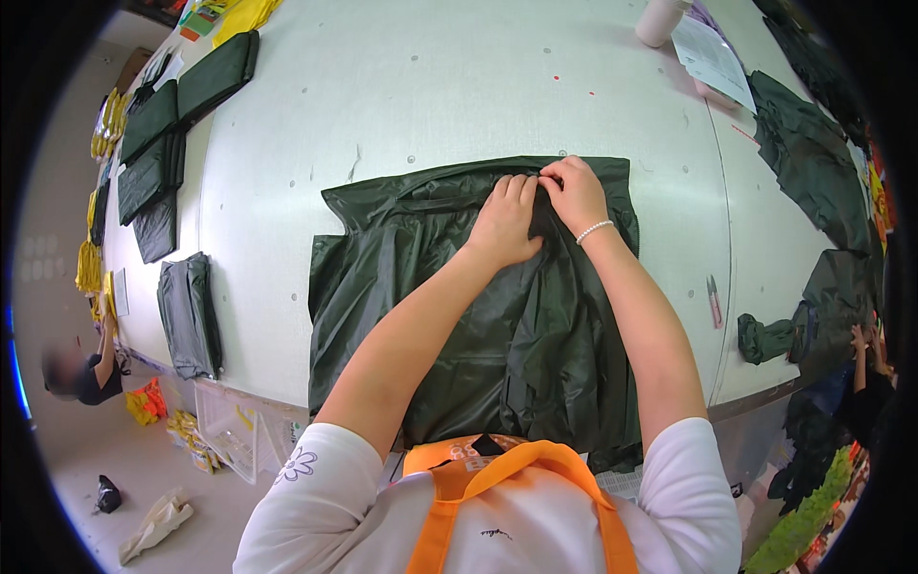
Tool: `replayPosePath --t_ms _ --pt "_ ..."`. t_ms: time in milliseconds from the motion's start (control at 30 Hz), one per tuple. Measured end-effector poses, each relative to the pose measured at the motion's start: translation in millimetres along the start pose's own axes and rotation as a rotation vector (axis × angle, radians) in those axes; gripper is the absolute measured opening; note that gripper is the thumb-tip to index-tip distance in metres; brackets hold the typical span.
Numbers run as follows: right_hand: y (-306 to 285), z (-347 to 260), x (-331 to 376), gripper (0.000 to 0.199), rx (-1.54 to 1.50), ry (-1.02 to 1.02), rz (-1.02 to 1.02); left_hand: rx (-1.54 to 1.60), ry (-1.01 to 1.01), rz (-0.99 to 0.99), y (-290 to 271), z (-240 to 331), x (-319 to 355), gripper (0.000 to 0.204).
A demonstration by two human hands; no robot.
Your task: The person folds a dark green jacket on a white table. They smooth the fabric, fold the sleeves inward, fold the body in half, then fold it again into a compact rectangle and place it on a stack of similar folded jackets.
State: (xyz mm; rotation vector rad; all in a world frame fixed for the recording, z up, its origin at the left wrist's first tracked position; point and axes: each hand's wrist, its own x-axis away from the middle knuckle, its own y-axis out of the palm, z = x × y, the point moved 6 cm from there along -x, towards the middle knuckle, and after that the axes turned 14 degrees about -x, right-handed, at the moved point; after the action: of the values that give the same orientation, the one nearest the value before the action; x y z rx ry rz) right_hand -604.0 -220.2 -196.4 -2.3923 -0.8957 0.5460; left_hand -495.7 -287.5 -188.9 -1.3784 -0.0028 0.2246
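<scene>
A dark green, shiny garment (449, 335) of thin fabric is spread in front of me, creased and hanging over the near edge of the table. My left hand (505, 222) lies on its upper part, fingers stretched out side by side and thumb apart. Beside it, my right hand (577, 194) pinches the fabric near the garment's far edge. The two hands almost meet at the fingertips. What exactly lies under the right fingertips is hidden.
Folded dark green garments (189, 316) lie to the left on the pale table (459, 105). At the right are a small pink-handled tool (714, 302), more dark green fabric (813, 163), a paper sheet (712, 57) and a whitish bottle (660, 21). Other people work at both sides.
</scene>
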Motion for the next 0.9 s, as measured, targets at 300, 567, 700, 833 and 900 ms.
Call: replayPosePath --t_ms 300,567,700,833,900 --pt "-11 5 13 0.015 0.239 -0.164 0.025 -0.136 -0.027 -0.137 1 7 -9 0.079" --pt "-15 10 5 0.010 0.284 0.005 -0.147 -0.188 -0.065 -0.270 -2 10 -18 0.071" --pt "-26 -8 14 0.011 0.095 -0.070 -0.006 0.467 -0.259 -0.068 0 -32 -35 0.053" --pt "-32 -14 14 0.012 0.044 -0.115 0.057 0.530 -0.344 -0.031 -2 -20 -35 0.040" --pt "-31 -20 13 0.011 0.031 -0.131 0.064 0.467 -0.367 0.044 1 -18 -32 0.033"
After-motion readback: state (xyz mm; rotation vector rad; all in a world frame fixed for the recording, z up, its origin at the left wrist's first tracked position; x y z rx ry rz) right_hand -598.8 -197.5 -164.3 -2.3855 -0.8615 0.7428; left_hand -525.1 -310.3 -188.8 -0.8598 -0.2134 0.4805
